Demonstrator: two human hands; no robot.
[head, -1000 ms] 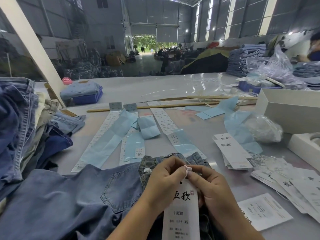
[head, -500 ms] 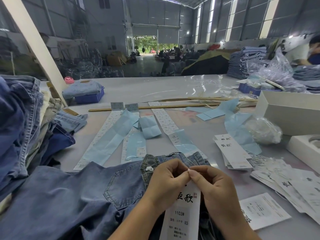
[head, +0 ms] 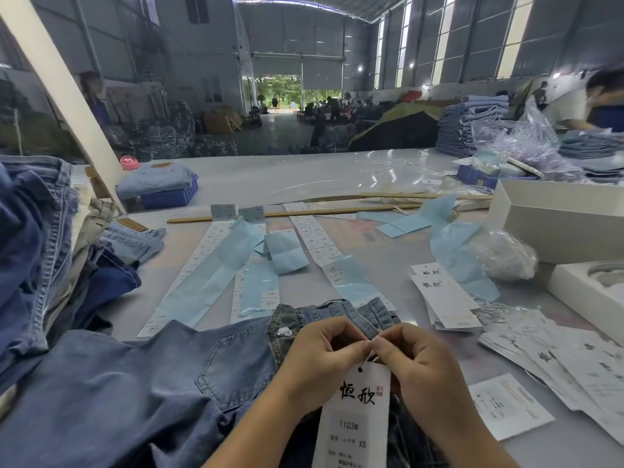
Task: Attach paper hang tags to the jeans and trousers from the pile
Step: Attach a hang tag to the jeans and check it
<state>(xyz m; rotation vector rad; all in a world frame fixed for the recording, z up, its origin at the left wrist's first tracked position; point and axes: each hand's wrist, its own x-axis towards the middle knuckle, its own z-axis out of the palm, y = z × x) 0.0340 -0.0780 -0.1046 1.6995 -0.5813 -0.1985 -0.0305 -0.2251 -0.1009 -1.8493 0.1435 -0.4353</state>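
The step in hand is judged to be the fastening of a hang tag (head: 358,410) to the waistband of the jeans (head: 141,393) spread at the near edge of the surface (head: 337,170). To do it well, the thin cord at the tag's punched hole should be kept taut between the two pinches, passed fully through the waistband or a belt loop, and closed without the paper being creased or torn at the hole; which part of the waistband the cord is led through cannot be told, because the fingertips cover it. The left hand (head: 320,359) is curled, its thumb and forefinger pressed together on the cord just above the tag. The right hand (head: 415,366) is curled likewise, its fingertips (head: 380,342) pinched on the same cord and touching those of the left hand. The tag hangs below the meeting point, over the denim, with its printed face upward. The metal button (head: 284,331) of the waistband lies just left of the left hand. Further loose tags (head: 445,298) are stacked to the right, near the hands, and the pile of garments (head: 37,251) waiting to be tagged is heaped at the left. Strips of size stickers (head: 209,265) on pale blue backing are laid out beyond the jeans, toward the far side.
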